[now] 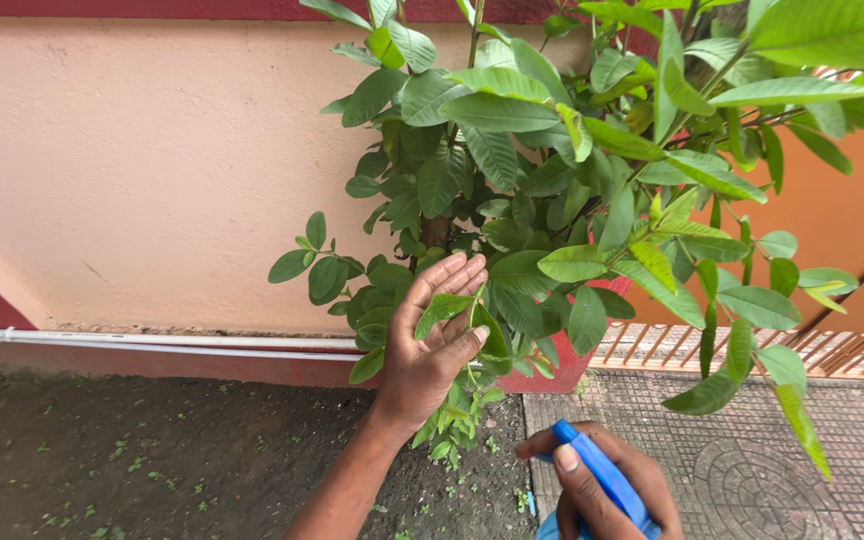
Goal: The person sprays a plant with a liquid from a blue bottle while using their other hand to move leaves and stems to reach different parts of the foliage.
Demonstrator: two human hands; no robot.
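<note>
- Left hand point(437, 335): fingers closed on a leaf point(442, 308), turning it flat toward the nozzle.
- Right hand point(602, 490): wrapped round blue sprayer point(602, 475), near right, aimed at leaf.
- Shrub point(572, 180): against far wall point(132, 170).

A white pipe point(152, 342) is seen along the foot of the peach wall point(152, 170); dark soil point(152, 450) lies below the wall.

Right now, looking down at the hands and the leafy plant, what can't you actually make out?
- Blue spray bottle, head view: its body is cut off by the bottom edge; the right hand covers the trigger.
- Red pot: mostly hidden behind leaves.
- Left hand: its palm is hidden, facing away, and a leaf lies over its fingers.
- Plant top: cut off by the upper edge.
</note>
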